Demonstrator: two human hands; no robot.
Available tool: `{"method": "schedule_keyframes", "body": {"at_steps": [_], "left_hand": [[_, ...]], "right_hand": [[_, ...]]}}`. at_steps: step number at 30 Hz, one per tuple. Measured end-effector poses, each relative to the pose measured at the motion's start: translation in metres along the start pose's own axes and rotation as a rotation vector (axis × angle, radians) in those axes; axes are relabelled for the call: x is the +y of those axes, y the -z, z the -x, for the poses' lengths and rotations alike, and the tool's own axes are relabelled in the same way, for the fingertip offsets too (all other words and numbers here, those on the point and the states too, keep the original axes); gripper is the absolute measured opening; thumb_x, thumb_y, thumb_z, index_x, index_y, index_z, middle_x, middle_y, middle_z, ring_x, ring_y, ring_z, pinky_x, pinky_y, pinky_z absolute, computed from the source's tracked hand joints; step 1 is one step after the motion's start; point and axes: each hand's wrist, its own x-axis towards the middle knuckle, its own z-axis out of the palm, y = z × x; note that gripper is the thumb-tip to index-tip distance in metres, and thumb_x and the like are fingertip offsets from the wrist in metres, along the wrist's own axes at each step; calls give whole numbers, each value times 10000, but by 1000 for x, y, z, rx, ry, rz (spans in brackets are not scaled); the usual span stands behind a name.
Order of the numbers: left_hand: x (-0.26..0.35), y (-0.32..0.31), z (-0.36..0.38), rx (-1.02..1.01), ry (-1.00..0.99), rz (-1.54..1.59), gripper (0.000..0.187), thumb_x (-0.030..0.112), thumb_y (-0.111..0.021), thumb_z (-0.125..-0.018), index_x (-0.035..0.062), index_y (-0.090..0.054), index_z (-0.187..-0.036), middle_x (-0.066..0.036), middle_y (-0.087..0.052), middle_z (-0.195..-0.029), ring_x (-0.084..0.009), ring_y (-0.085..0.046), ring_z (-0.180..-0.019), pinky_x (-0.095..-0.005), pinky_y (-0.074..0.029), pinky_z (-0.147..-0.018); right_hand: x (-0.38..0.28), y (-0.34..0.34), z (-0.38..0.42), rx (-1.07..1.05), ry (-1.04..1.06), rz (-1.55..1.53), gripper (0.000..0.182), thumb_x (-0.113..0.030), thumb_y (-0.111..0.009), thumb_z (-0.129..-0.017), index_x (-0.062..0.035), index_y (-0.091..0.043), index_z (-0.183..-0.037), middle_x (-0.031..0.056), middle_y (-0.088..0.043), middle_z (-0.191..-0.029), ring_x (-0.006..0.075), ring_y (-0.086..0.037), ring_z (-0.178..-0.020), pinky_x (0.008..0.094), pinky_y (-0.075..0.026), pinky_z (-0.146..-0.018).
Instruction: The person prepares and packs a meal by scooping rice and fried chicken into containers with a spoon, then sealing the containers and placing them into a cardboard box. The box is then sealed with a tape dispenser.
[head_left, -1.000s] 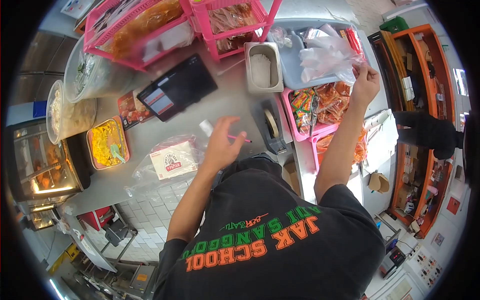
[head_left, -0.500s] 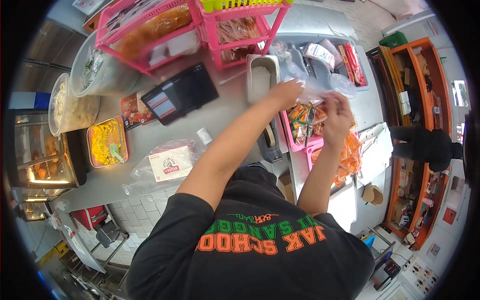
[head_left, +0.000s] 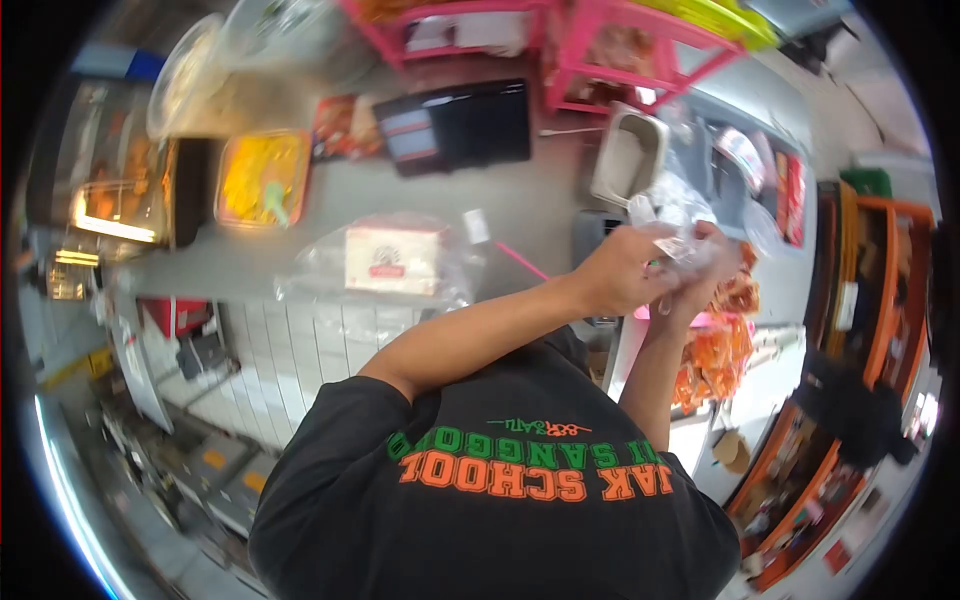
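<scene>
Both hands pinch a clear plastic bag (head_left: 680,235) just in front of the steel tub (head_left: 628,155) on the bench (head_left: 520,205): left hand (head_left: 625,270), right hand (head_left: 705,270) clamped on it. Looks flimsy, light, slippery; best gripped at its mouth edge.

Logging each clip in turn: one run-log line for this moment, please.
left hand: grips clear plastic bag | right hand: grips same bag | position: above steel counter | nearby: pink basket of orange snack packets
</scene>
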Motion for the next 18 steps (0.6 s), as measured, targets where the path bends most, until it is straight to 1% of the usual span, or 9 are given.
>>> {"method": "schedule_keyframes", "body": {"at_steps": [2,4,5,8,10,12,14,16,18], "left_hand": [[-8,28,15,236,-157,-16,420,220,-720,-839,-1,-631,-1184,-212,-676,-835,-296,-682,-698,-380,-520,-671],[8,75,42,222,236,105,306,189,-700,-850,-5,-646,-1080,-200,-672,-873,-341,-643,-651,-357,-512,-638],[15,94,53,247,240,105,306,189,-700,-850,-5,-646,-1080,-200,-672,-873,-341,-643,-651,-357,-512,-638],[30,141,97,43,397,-185,357,211,-703,-855,49,-638,-1166,-161,-680,-977,-316,-660,-814,-372,-510,-770],[36,163,132,149,193,-602,469,263,-744,-811,106,-620,-1236,-128,-627,-1175,-323,-577,-1102,-419,-434,-962],[47,194,165,424,131,-1056,653,301,-810,-730,107,-577,-1308,-143,-554,-1286,-363,-441,-1232,-430,-364,-1024],[51,225,208,634,389,-1263,718,293,-788,-730,123,-503,-1367,-133,-479,-1385,-389,-351,-1322,-508,-310,-1076],[32,258,256,640,594,-1348,732,251,-755,-768,99,-437,-1409,-161,-589,-1236,-371,-522,-1176,-495,-411,-991],[29,289,288,535,1047,-825,649,159,-753,-779,105,-478,-1365,-189,-660,-1068,-389,-636,-891,-428,-500,-799]], "right_hand": [[-1,-36,12,-310,85,192,265,-237,-551,-956,-27,-593,-1112,71,-567,-1123,138,-537,-993,285,-448,-851],[-17,-70,28,-731,-4,533,211,-121,-620,-896,-10,-634,-1075,51,-623,-1009,106,-566,-870,266,-456,-763],[-21,-79,29,-756,-9,534,211,-121,-620,-896,-10,-634,-1075,51,-623,-1009,106,-566,-870,266,-456,-763],[-16,-105,35,-1108,-116,797,165,-36,-620,-866,-1,-666,-1020,53,-655,-865,97,-585,-730,262,-472,-694],[-3,-119,41,-999,-248,569,177,57,-566,-859,15,-660,-1003,63,-662,-899,111,-611,-706,288,-501,-672],[7,-141,47,-1100,-73,651,198,84,-546,-835,12,-668,-973,69,-675,-919,123,-623,-714,283,-490,-641],[19,-172,78,-1372,325,625,195,65,-533,-824,14,-669,-953,107,-676,-940,208,-626,-689,312,-495,-653],[42,-207,120,-1605,179,692,224,-13,-551,-769,-6,-697,-938,156,-691,-910,365,-648,-829,421,-514,-789],[90,-234,168,-1739,121,520,144,-87,-575,-842,8,-665,-899,191,-660,-845,372,-620,-748,433,-495,-709]]}}
